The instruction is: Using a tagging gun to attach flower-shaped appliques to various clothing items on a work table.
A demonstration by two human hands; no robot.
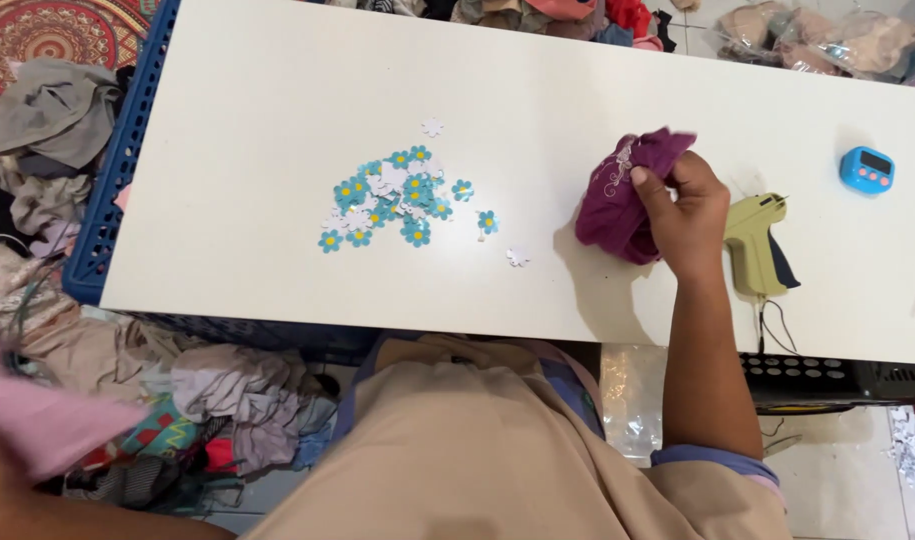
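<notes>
My right hand is closed on a bunched purple garment with pale embroidery, resting on the white table. My left hand is low at the bottom left, blurred, and seems to hold a pink cloth below the table edge; the hand itself is hardly visible. A pile of small blue and white flower appliqués lies on the table left of the purple garment, with a few strays around it.
A pale green glue gun lies right of my right hand, its cord hanging off the front edge. A small blue timer sits farther right. Heaps of clothes and a blue crate fill the left.
</notes>
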